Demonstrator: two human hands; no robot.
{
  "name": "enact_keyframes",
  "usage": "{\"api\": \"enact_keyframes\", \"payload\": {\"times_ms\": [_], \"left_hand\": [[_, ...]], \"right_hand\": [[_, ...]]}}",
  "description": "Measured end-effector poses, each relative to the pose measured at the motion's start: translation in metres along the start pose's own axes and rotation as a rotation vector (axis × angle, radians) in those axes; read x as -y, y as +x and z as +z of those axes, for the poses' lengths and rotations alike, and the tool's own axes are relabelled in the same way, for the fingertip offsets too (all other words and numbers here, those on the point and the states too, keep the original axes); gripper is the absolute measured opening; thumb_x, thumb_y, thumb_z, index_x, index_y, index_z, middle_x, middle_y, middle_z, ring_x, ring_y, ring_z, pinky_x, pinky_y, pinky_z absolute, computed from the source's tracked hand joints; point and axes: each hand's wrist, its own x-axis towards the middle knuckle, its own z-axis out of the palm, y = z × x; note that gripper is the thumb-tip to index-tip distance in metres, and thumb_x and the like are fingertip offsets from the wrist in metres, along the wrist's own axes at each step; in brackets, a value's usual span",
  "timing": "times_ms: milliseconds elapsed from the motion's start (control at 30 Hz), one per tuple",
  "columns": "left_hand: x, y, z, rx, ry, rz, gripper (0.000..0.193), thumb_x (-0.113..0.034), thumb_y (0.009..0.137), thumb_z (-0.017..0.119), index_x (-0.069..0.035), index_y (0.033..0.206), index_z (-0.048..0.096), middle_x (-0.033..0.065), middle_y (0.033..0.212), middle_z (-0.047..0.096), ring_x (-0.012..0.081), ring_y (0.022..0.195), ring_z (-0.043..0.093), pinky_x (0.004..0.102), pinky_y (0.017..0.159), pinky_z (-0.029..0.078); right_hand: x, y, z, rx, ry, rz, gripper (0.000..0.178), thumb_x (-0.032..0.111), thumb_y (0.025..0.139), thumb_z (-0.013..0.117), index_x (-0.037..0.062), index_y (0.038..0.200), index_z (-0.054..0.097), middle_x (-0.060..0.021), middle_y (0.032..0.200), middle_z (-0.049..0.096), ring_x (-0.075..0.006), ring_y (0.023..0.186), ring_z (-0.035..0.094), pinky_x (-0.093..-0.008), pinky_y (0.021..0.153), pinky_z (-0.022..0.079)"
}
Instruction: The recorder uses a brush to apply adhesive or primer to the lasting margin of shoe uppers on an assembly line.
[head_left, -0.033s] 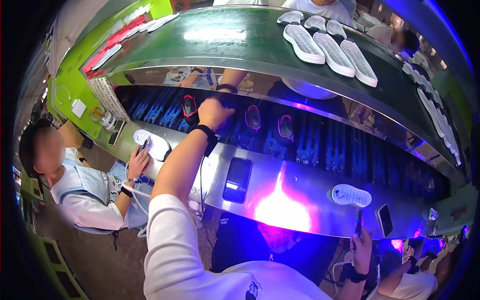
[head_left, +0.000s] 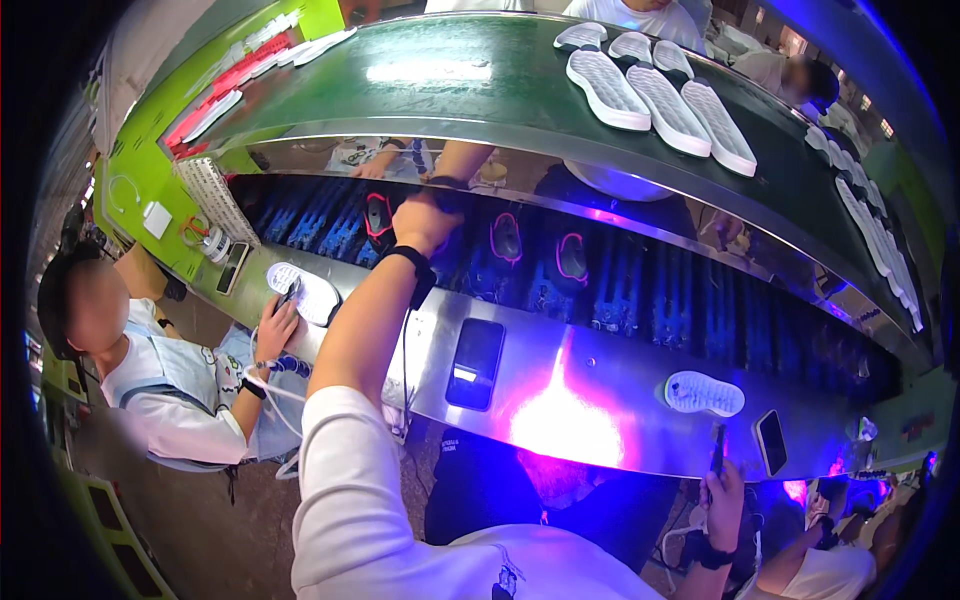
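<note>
My left hand (head_left: 425, 222) reaches far over the dark slatted conveyor (head_left: 650, 300). Its fingers are closed and bent down, and a dark shape shows beside them; what they hold is hidden. Left of this hand lies a black shoe-like piece with a red edge (head_left: 378, 217). To its right are two similar pieces, one nearer (head_left: 506, 238) and one farther along (head_left: 572, 258). Low at the right, my right hand (head_left: 724, 492) is closed around a slim dark tool (head_left: 718, 450). The tool points up at a white shoe sole (head_left: 705, 393) on the metal ledge.
Phones lie on the ledge, one dark (head_left: 475, 364) and one at the right (head_left: 770, 442). Bright purple light falls between them. Above, a green shelf (head_left: 480, 100) carries several white soles (head_left: 607, 88). A co-worker (head_left: 170, 370) at the left touches another sole (head_left: 303, 292).
My left hand and forearm have shifted very slightly, the hand a little farther away. The right hand stays nearly still.
</note>
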Motion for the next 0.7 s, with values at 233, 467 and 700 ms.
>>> {"api": "enact_keyframes", "payload": {"times_ms": [233, 467, 700], "left_hand": [[0.031, 0.047, 0.076, 0.047, 0.043, -0.269, 0.050, -0.047, 0.091, 0.066, -0.010, 0.124, 0.067, 0.0238, 0.116, 0.074, 0.0387, 0.108, 0.073, 0.0481, 0.089, 0.059], [-0.023, 0.054, 0.074, 0.094, 0.096, -0.094, 0.041, -0.039, 0.090, 0.065, -0.011, 0.119, 0.072, 0.0194, 0.121, 0.073, 0.0368, 0.113, 0.071, 0.0485, 0.095, 0.057], [-0.196, -0.030, 0.127, 0.140, 0.190, 0.525, 0.050, -0.047, 0.094, 0.060, -0.013, 0.130, 0.066, 0.0151, 0.134, 0.065, 0.0349, 0.119, 0.067, 0.0499, 0.098, 0.055]], "right_hand": [[-0.015, 0.011, 0.016, -0.117, 0.068, 0.027, 0.037, 0.004, 0.100, 0.059, -0.0001, 0.136, 0.055, -0.0008, 0.079, 0.058, -0.0051, 0.056, 0.049, -0.0198, 0.046, 0.036], [-0.034, 0.059, 0.022, -0.069, 0.230, -0.141, 0.039, 0.000, 0.100, 0.057, 0.0004, 0.138, 0.053, -0.0009, 0.080, 0.058, -0.0057, 0.055, 0.050, -0.0209, 0.045, 0.037], [-0.065, 0.073, 0.020, -0.084, 0.188, -0.145, 0.037, 0.003, 0.098, 0.065, 0.0003, 0.134, 0.057, 0.0003, 0.078, 0.060, -0.0050, 0.053, 0.051, -0.0220, 0.045, 0.039]]}}
